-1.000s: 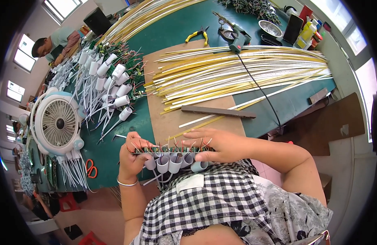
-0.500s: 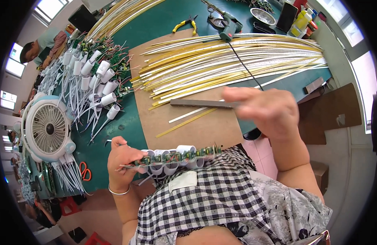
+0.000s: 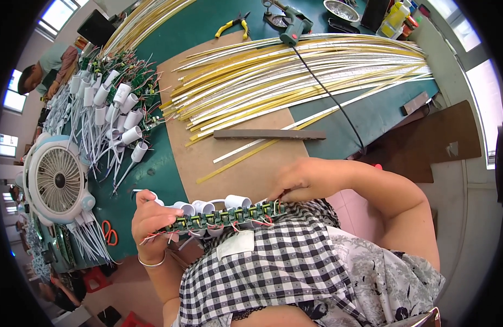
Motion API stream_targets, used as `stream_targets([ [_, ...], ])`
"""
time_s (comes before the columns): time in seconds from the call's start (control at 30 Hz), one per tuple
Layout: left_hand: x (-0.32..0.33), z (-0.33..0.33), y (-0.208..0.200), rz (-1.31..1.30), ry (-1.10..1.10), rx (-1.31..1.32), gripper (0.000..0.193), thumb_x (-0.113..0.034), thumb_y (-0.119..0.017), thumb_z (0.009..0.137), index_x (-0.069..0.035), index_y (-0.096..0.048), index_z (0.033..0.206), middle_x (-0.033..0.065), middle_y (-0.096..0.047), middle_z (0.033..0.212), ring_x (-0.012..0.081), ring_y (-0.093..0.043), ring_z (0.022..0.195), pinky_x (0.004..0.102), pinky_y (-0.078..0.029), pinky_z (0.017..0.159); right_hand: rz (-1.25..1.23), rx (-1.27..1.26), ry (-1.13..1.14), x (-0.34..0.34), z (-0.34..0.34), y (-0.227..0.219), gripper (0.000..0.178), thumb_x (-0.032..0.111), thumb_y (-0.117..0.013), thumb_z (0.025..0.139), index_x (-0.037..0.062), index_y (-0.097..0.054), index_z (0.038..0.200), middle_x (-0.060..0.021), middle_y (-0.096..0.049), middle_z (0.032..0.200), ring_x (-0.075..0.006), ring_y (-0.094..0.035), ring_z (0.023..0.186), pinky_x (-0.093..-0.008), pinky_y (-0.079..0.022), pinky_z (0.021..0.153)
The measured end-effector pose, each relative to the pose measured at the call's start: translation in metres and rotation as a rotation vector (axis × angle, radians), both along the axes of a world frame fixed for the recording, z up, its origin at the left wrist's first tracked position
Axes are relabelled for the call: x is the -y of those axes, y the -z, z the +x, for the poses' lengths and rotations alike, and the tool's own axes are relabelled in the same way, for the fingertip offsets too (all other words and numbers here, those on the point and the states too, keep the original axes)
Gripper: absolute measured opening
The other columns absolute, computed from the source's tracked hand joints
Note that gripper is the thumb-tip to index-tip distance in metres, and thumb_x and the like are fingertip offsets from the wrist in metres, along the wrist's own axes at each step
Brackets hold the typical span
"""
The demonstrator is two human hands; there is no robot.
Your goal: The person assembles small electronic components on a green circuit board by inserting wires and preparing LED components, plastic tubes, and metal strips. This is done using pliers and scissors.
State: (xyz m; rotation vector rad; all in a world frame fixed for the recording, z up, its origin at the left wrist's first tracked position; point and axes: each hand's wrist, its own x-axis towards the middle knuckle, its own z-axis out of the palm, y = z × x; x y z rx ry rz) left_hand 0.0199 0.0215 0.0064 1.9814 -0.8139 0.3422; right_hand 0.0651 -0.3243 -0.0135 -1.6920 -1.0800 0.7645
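Note:
In front of my checked apron, my left hand [image 3: 152, 220] grips one end of a row of green circuit boards [image 3: 225, 217] with red and white wires hanging from it. Several white plastic cylinders [image 3: 238, 201] sit along the row's far side, and more show below it. At the row's other end, my right hand [image 3: 298, 180] is closed, thumb and fingers pinched at the last board and its wires. The fingertips partly cover what they pinch there.
Yellow and white strips [image 3: 295, 82] spread over a brown board [image 3: 235, 177] with a dark grey bar [image 3: 269, 134]. To the left are a heap of white cylinders with cables [image 3: 120, 94], a fan [image 3: 59, 180] and orange scissors [image 3: 109, 233]. Pliers [image 3: 232, 24] and a glue gun [image 3: 297, 27] lie farther back.
My right hand has come down and left from above the grey bar to the end of the board row. The row has tipped, so its components face up more. My left hand keeps its grip.

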Motion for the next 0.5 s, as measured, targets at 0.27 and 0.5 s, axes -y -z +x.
stream_targets([
  [0.27, -0.003, 0.009, 0.006, -0.16, -0.056, -0.415, 0.023, -0.021, -0.071, 0.073, -0.006, -0.055, 0.08, 0.0063, -0.058, 0.069, 0.0164, -0.052, 0.058, 0.0321, -0.042, 0.068, -0.004, 0.301, 0.014, 0.002, 0.021, -0.026, 0.009, 0.014, -0.062, 0.082, 0.005, -0.06, 0.084, -0.0099, -0.056, 0.08, -0.0292, -0.055, 0.079, -0.0382, -0.045, 0.069],
  [0.5, 0.004, 0.026, -0.004, -0.116, -0.153, -0.816, 0.029, -0.023, -0.069, 0.079, 0.002, -0.06, 0.09, 0.0032, -0.059, 0.077, 0.0083, -0.051, 0.069, 0.0234, -0.042, 0.064, 0.379, 0.458, 0.536, 0.014, 0.023, -0.046, 0.02, 0.024, -0.065, 0.084, 0.0068, -0.059, 0.077, -0.0069, -0.054, 0.09, -0.0206, -0.056, 0.082, -0.0351, -0.045, 0.075],
])
